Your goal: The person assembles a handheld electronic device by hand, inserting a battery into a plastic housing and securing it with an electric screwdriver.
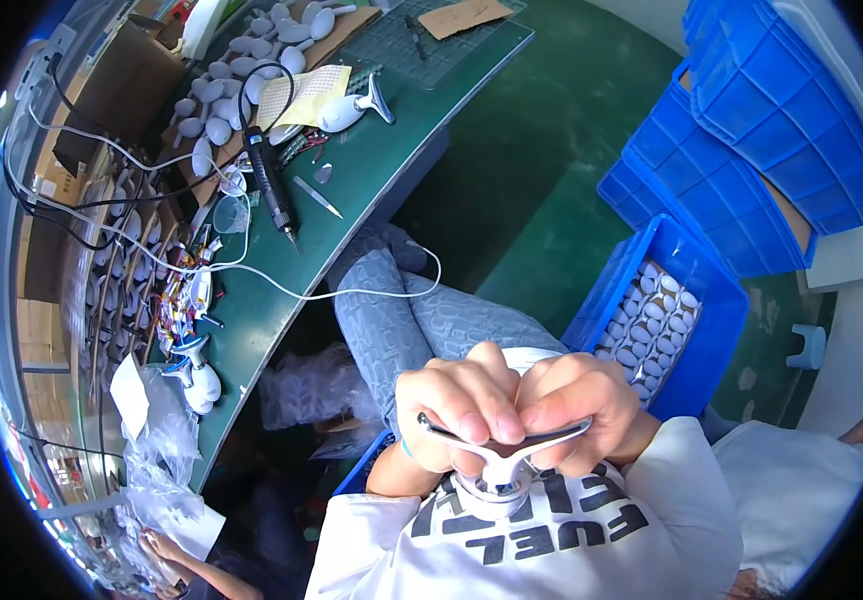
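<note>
Close to my chest, both hands grip a white handheld device [501, 472] with a wide Y-shaped head and a dark strip along its top edge. My left hand [455, 405] is closed on one end of that head, fingers pressed over the strip. The other end is pinched by my right hand [580, 408], its fingers curled and thumb near the middle. The device's rounded lower part points toward my shirt and is partly hidden. A similar white device [350, 108] lies on the bench at its far end, and more such devices [197, 380] lie at the near left.
A green bench [282, 290] on the left holds a black electric screwdriver [268, 180], a white cable [302, 296], small wired parts and many white shells [242, 65]. On my right, a blue crate [709, 330] holds white rounded parts; stacked blue crates [782, 110] stand behind. Another person's arm [202, 567] shows lower left.
</note>
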Available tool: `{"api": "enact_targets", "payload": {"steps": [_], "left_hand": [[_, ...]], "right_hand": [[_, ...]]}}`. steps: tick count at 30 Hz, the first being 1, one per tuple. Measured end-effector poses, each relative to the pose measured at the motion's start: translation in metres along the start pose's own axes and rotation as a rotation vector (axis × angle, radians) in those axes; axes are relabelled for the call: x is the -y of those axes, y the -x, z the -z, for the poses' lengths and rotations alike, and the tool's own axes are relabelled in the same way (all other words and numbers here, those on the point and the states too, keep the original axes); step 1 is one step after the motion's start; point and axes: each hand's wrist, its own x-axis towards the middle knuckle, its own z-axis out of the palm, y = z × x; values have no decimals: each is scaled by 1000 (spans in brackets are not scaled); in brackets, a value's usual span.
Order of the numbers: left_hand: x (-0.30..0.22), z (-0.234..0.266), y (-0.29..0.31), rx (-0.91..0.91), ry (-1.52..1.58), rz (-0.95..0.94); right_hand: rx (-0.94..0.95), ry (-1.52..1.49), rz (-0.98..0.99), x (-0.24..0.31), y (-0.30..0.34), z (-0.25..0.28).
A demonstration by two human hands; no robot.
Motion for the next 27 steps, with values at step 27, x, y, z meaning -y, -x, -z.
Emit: {"api": "enact_targets", "payload": {"steps": [27], "left_hand": [[1, -1, 6, -77, 52, -65]], "right_hand": [[-16, 39, 147, -14, -5, -12]]}}
